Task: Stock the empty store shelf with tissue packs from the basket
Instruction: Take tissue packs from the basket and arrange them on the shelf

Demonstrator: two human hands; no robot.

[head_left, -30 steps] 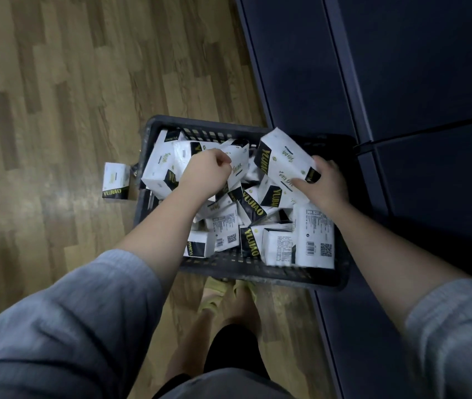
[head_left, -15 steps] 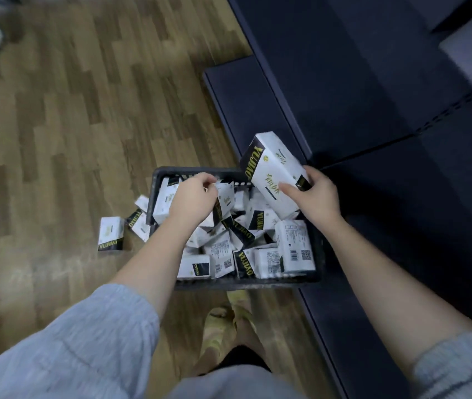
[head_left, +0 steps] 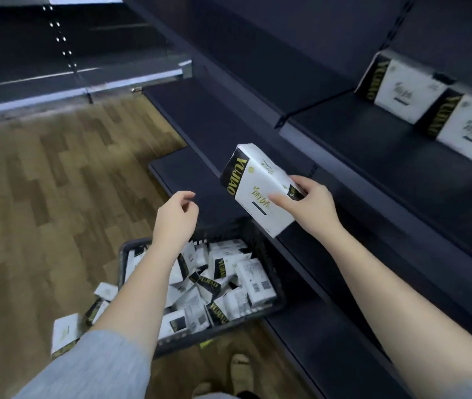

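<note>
My right hand (head_left: 311,207) grips a white and black tissue pack (head_left: 255,188) by its lower right end, held in the air above the basket and in front of the dark shelf (head_left: 373,145). My left hand (head_left: 175,218) hovers above the basket with loosely curled fingers and holds nothing. The dark basket (head_left: 279,295) sits on the floor below, filled with several tissue packs (head_left: 217,286). Two tissue packs (head_left: 442,110) stand side by side on the shelf at the upper right.
A few loose packs (head_left: 66,334) lie on the wooden floor (head_left: 41,197) left of the basket. Lower dark shelf boards (head_left: 200,122) run along the right side. Another shelving unit (head_left: 56,59) stands at the far left. My feet (head_left: 237,367) are beneath the basket.
My right hand has lifted the tissue pack up out of the basket toward the shelf. My left hand has come off the packs in the basket and risen empty. The view has tilted up.
</note>
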